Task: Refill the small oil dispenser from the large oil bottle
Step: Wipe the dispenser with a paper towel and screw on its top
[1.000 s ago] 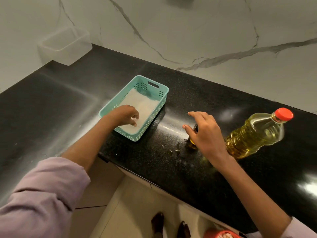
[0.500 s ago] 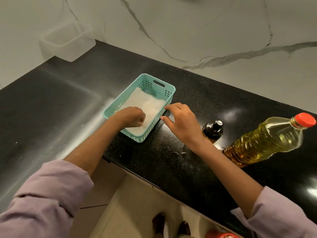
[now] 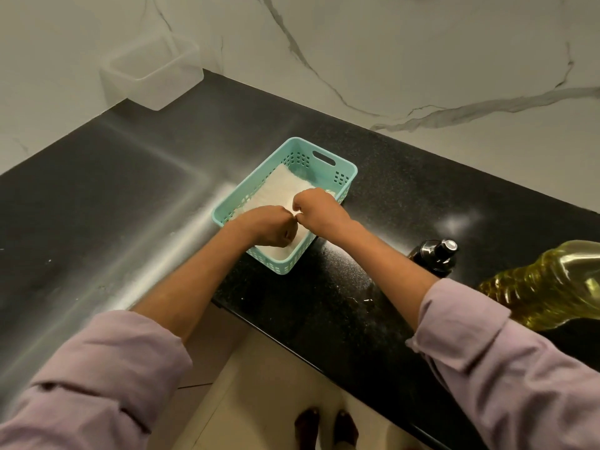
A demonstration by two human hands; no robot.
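Note:
The small oil dispenser (image 3: 436, 256), dark with a black and silver top, stands upright on the black counter, right of my right forearm. The large oil bottle (image 3: 548, 287), clear plastic full of yellow oil, stands just right of it; its cap is cut off by the frame edge. Both hands are inside a teal basket (image 3: 341, 172) lined with a white cloth (image 3: 276, 193). My left hand (image 3: 269, 227) and my right hand (image 3: 319, 212) are fists side by side, knuckles nearly touching, each pinching the cloth.
A translucent plastic box (image 3: 152, 73) sits in the far left corner against the marble wall. The black counter (image 3: 130, 190) has an inner corner edge near my body. A few oil drops (image 3: 367, 300) glisten on the counter near the dispenser. The floor and my feet show below.
My right hand left the small oil dispenser and moved left into the basket beside the left hand. The view shifted left, so the bottle now sits at the right edge.

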